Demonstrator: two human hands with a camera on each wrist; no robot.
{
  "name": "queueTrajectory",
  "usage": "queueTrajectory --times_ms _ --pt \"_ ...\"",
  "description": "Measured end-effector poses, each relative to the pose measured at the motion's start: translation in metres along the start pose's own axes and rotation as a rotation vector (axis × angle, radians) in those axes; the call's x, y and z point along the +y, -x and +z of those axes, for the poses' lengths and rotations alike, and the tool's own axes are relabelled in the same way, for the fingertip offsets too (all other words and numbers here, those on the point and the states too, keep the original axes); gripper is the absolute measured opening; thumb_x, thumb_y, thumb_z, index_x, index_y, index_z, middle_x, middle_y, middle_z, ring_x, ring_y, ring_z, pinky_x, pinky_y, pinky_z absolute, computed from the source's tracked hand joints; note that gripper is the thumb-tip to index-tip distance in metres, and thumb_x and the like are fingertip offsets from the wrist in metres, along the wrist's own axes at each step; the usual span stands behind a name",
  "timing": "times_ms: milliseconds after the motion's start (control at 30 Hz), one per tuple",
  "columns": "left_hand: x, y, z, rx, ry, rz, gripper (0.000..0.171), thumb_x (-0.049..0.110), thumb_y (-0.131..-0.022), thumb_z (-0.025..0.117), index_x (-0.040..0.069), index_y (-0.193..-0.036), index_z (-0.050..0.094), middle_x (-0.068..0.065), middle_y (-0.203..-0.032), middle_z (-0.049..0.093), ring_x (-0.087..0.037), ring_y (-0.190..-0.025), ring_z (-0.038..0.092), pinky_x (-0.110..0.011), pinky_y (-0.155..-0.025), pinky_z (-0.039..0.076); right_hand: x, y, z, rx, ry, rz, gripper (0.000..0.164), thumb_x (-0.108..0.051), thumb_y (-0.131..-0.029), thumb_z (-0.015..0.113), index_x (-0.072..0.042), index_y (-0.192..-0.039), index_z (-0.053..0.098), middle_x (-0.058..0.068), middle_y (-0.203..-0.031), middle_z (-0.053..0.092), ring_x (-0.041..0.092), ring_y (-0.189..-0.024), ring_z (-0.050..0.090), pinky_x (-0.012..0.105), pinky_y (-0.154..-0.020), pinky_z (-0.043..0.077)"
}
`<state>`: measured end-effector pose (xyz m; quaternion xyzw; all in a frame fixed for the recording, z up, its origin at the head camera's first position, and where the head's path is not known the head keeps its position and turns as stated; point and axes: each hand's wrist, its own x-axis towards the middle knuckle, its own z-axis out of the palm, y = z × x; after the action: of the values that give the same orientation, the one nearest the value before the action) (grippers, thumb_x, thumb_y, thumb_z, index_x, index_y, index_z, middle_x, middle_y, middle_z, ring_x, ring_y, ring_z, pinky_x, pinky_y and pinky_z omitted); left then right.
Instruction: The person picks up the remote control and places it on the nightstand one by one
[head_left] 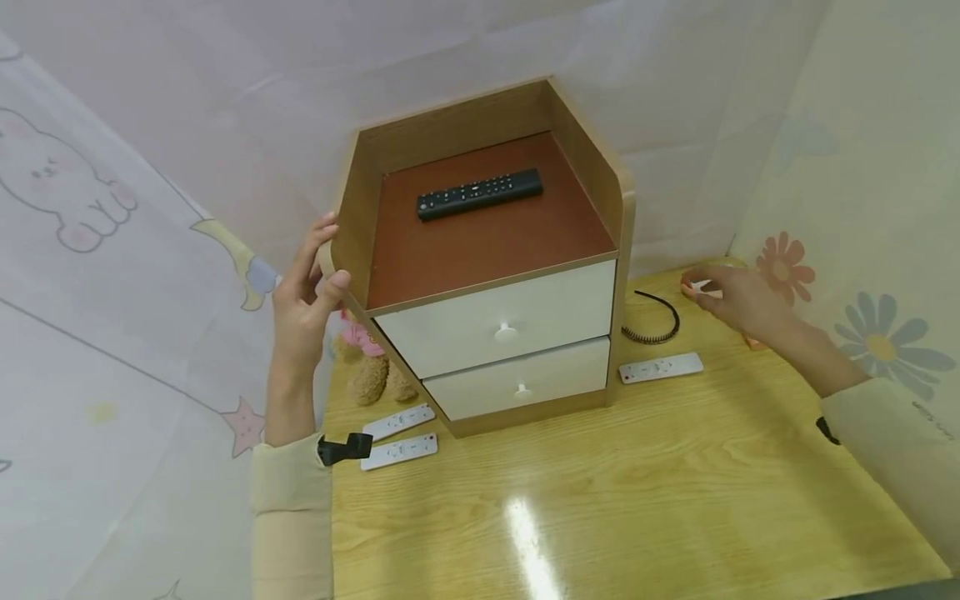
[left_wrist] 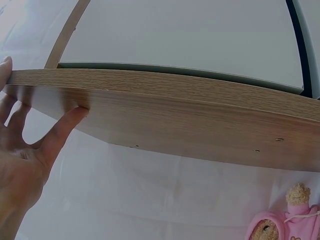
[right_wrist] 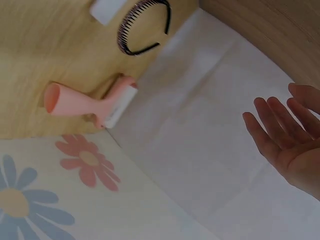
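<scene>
Headband (head_left: pixel 651 340) beside the cabinet (head_left: pixel 480 325)

Wood-grain table (head_left: pixel 637 492). On it: two-drawer cabinet (head_left: pixel 555 304), three white remotes (head_left: pixel 660 368), black toothed headband (right_wrist: pixel 123 34), plush toy (head_left: pixel 367 381), pink tool (right_wrist: pixel 75 103).

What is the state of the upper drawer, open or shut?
Shut: the upper drawer sits within the cabinet frame, and no drawer interior shows.

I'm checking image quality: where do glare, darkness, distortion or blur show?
Head view: bright glare streak on the table; left wrist view: dim, with dark patches on the cabinet beside the left hand, and its long edge bowed, probably by the lens; right wrist view: white remote looks soft.
</scene>
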<state>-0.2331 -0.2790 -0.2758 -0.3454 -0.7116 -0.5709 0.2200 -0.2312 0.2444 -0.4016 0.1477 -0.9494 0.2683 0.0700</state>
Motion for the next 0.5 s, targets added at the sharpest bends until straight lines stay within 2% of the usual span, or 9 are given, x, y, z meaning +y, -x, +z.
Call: queueTrajectory --times_ms 33,67,133,167,267,300,367,400,500 --pt "0.000 0.000 0.000 0.001 -0.002 -0.001 0.046 0.011 -0.095 0.061 -0.001 -0.137 0.048 -0.017 -0.148 0.040 -0.012 -0.059 0.040 -0.018 -0.049 0.033 0.005 0.001 0.009 -0.021 0.002 -0.016 0.034 0.000 -0.090 0.062 0.007 -0.123 0.058 0.031 -0.117 0.060 0.044 -0.088 0.064 0.048 -0.064 0.054" --pt "0.001 0.000 0.000 0.001 -0.005 -0.002 0.046 0.011 -0.095 0.061 -0.001 -0.137 0.048 -0.016 -0.148 0.041 -0.012 -0.059 0.040 -0.018 -0.049 0.033 0.011 0.001 0.019 -0.040 0.009 -0.045 0.034 0.003 -0.088 0.064 0.009 -0.121 0.059 0.033 -0.121 0.057 0.044 -0.093 0.064 0.055 -0.077 0.051" --pt "0.001 0.000 0.000 0.002 -0.011 -0.003 0.046 0.012 -0.095 0.061 -0.001 -0.137 0.049 -0.016 -0.148 0.041 -0.011 -0.058 0.040 -0.018 -0.049 0.033 0.021 0.003 0.036 -0.082 0.019 -0.068 0.035 0.006 -0.085 0.065 0.011 -0.119 0.059 0.034 -0.122 0.056 0.044 -0.091 0.064 0.056 -0.078 0.050" --pt "0.002 0.000 0.000 0.003 -0.017 -0.002 0.046 0.012 -0.095 0.061 -0.001 -0.137 0.049 -0.016 -0.148 0.041 -0.011 -0.063 0.044 -0.018 -0.049 0.032 0.027 0.005 0.045 -0.100 0.037 -0.070 0.035 0.006 -0.084 0.066 0.011 -0.119 0.059 0.033 -0.122 0.056 0.044 -0.090 0.065 0.057 -0.079 0.050" --pt "0.002 0.000 0.000 0.004 -0.016 -0.004 0.046 0.012 -0.095 0.061 -0.001 -0.137 0.048 -0.016 -0.148 0.041 -0.011 -0.064 0.046 -0.018 -0.049 0.032 0.043 0.008 0.067 -0.188 0.047 -0.039 0.037 0.005 -0.084 0.067 0.011 -0.120 0.059 0.034 -0.120 0.057 0.046 -0.091 0.063 0.057 -0.080 0.050" --pt "0.002 0.000 -0.001 0.004 -0.015 -0.003 0.046 0.012 -0.095 0.061 -0.002 -0.137 0.048 -0.017 -0.148 0.041 -0.011 -0.064 0.046 -0.018 -0.049 0.032 0.047 0.010 0.074 -0.215 0.043 -0.017 0.039 0.005 -0.084 0.066 0.011 -0.122 0.058 0.033 -0.118 0.059 0.047 -0.094 0.062 0.052 -0.074 0.053" --pt "0.002 0.000 -0.001 0.004 -0.024 0.000 0.046 0.012 -0.095 0.060 -0.002 -0.137 0.048 -0.017 -0.148 0.041 -0.010 -0.062 0.044 -0.018 -0.049 0.032 0.057 0.013 0.087 -0.260 0.067 0.006 0.042 0.004 -0.084 0.067 0.010 -0.124 0.056 0.033 -0.118 0.059 0.047 -0.096 0.061 0.052 -0.076 0.053" --pt "0.002 0.000 -0.001 0.003 -0.023 0.000 0.046 0.012 -0.095 0.060 -0.002 -0.137 0.048 -0.017 -0.148 0.041 -0.010 -0.056 0.039 -0.018 -0.049 0.033 0.061 0.014 0.092 -0.278 0.076 0.010 0.043 0.004 -0.083 0.068 0.010 -0.124 0.056 0.034 -0.118 0.058 0.048 -0.097 0.061 0.053 -0.077 0.052" --pt "0.001 -0.001 0.000 0.003 -0.030 0.005 0.046 0.012 -0.095 0.060 -0.003 -0.136 0.048 -0.017 -0.148 0.041 -0.010 -0.067 0.046 -0.018 -0.050 0.034 0.071 0.019 0.107 -0.306 0.108 0.015 0.045 0.004 -0.082 0.069 0.012 -0.124 0.055 0.035 -0.118 0.057 0.049 -0.099 0.060 0.055 -0.080 0.050"
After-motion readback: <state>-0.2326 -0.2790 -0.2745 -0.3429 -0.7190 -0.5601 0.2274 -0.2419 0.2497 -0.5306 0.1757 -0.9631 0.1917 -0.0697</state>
